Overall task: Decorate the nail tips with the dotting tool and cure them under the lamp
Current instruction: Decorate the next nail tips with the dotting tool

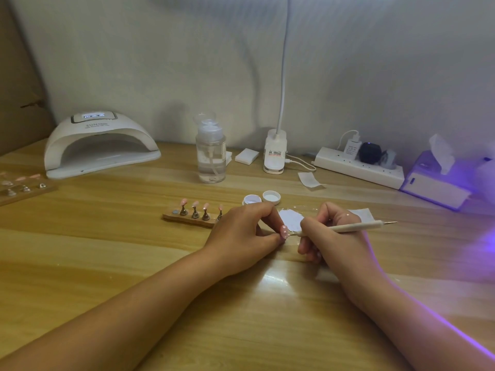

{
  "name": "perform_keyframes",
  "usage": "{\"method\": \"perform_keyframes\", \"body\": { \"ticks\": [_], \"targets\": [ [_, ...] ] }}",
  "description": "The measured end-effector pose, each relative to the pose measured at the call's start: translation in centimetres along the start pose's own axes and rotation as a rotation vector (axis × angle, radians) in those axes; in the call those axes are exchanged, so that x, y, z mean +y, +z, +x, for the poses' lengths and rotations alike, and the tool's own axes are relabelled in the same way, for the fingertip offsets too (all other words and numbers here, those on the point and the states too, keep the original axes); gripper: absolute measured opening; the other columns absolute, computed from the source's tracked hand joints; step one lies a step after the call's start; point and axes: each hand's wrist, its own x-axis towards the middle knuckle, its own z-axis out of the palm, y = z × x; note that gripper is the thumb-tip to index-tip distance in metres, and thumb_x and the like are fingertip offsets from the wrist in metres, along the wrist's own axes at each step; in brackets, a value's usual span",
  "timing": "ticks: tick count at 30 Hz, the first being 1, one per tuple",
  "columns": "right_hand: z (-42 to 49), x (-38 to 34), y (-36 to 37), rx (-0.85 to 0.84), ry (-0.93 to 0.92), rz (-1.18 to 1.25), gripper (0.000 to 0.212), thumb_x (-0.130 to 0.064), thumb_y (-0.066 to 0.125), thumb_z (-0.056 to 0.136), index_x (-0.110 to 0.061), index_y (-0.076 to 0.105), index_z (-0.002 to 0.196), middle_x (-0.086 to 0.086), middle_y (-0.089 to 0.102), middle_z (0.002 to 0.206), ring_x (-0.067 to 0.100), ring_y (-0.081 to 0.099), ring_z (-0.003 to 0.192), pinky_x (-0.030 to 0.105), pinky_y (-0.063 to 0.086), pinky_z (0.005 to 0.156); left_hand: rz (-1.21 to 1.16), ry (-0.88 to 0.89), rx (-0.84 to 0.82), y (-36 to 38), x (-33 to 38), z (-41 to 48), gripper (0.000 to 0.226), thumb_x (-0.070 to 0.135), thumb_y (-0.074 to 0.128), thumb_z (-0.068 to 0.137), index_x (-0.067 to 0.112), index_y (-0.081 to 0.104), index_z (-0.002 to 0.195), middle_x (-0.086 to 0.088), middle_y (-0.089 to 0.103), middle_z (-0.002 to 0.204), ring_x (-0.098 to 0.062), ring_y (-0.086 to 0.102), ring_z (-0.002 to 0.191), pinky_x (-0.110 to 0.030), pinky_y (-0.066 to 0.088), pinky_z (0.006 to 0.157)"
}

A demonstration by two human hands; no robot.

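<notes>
The surface [107,236] is pale wood-grain under a smooth, glossy coat that throws back a white glare; the lamp [101,145] is glossy white plastic; the pump bottle [210,159] is clear plastic; the nail tip [283,231] is shiny pink with white dots; the dotting tool [356,226] has a matt pale handle, perhaps wood, and a metal point; the stand [184,220] is bare wood carrying metal holders [195,213]; the backdrop [187,62] is soft grey cloth.
</notes>
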Motion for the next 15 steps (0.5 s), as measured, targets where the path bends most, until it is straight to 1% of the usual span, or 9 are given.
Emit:
{"method": "perform_keyframes", "body": {
  "ticks": [2, 5, 11, 13, 15],
  "targets": [
    [0.00, 0.01, 0.11, -0.013, -0.002, -0.007, 0.012, -0.025, 0.061, 0.063, -0.026, 0.052, 0.055, 0.013, 0.067, 0.055, 0.012, 0.053, 0.042, 0.022, 0.041, 0.042, 0.011, 0.005, 0.004, 0.02, 0.01, -0.01, 0.028, 0.027, 0.073, 0.084, 0.043, 0.056, 0.069, 0.037, 0.059, 0.069, 0.006, 0.056, 0.057, -0.024, 0.033, 0.058],
    [0.00, 0.01, 0.19, -0.023, 0.003, -0.018, 0.013, -0.028, 0.061, 0.063, -0.028, 0.052, 0.054, 0.012, 0.068, 0.056, 0.011, 0.055, 0.043, 0.023, 0.042, 0.042, 0.020, 0.008, 0.005, 0.04, -0.05, -0.06, 0.031, 0.025, 0.073, 0.084, 0.043, 0.054, 0.068, 0.039, 0.057, 0.065, 0.007, 0.054, 0.056, -0.023, 0.031, 0.056],
    [-0.03, 0.02, 0.15, -0.019, 0.008, -0.005, 0.016, -0.025, 0.061, 0.064, -0.027, 0.050, 0.053, 0.012, 0.067, 0.055, 0.012, 0.054, 0.042, 0.020, 0.041, 0.041, 0.013, 0.008, 0.007, 0.11, -0.13, 0.04, 0.030, 0.025, 0.073, 0.084, 0.043, 0.055, 0.068, 0.038, 0.059, 0.068, 0.007, 0.055, 0.056, -0.024, 0.031, 0.057],
    [-0.08, -0.18, -0.04, 0.006, 0.004, 0.052, 0.017, -0.023, 0.059, 0.064, -0.026, 0.048, 0.051, 0.011, 0.065, 0.052, 0.012, 0.050, 0.040, 0.020, 0.039, 0.040, 0.008, 0.005, 0.003, 0.16, -0.19, 0.06, 0.029, 0.026, 0.073, 0.084, 0.043, 0.056, 0.068, 0.038, 0.059, 0.069, 0.007, 0.056, 0.057, -0.024, 0.032, 0.057],
    [-0.14, -0.32, -0.40, 0.076, -0.013, 0.162, 0.023, -0.020, 0.061, 0.070, -0.025, 0.047, 0.052, 0.008, 0.060, 0.048, 0.011, 0.046, 0.038, 0.020, 0.036, 0.037, 0.003, 0.004, 0.002, 0.19, -0.27, 0.05, 0.027, 0.027, 0.072, 0.084, 0.042, 0.056, 0.070, 0.037, 0.060, 0.072, 0.007, 0.057, 0.058, -0.025, 0.034, 0.059]
  ]
}}
